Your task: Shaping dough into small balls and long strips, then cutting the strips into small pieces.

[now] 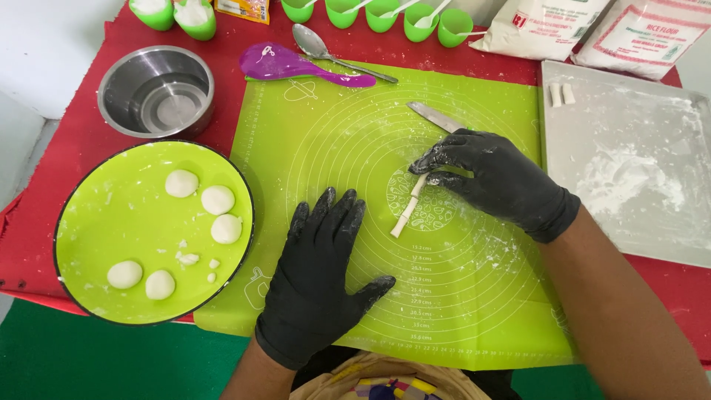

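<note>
A thin white dough rope (408, 210) lies on the lime green baking mat (326, 141), cut into short lengths. My right hand (495, 180), in a black floury glove, pinches the rope's upper end; a knife (435, 117) pokes out from under that hand, blade pointing up-left. My left hand (318, 274), also black-gloved, rests flat and open on the mat just left of the rope, holding nothing.
A green round plate (96, 222) at left carries several white dough balls. A steel bowl (157, 91) sits behind it. A purple paddle (296, 65) and a spoon (326, 52) lie at the mat's top. A floured metal tray (629, 163) with two dough pieces (561, 94) stands at right. Green cups (385, 15) and flour bags (592, 26) line the back.
</note>
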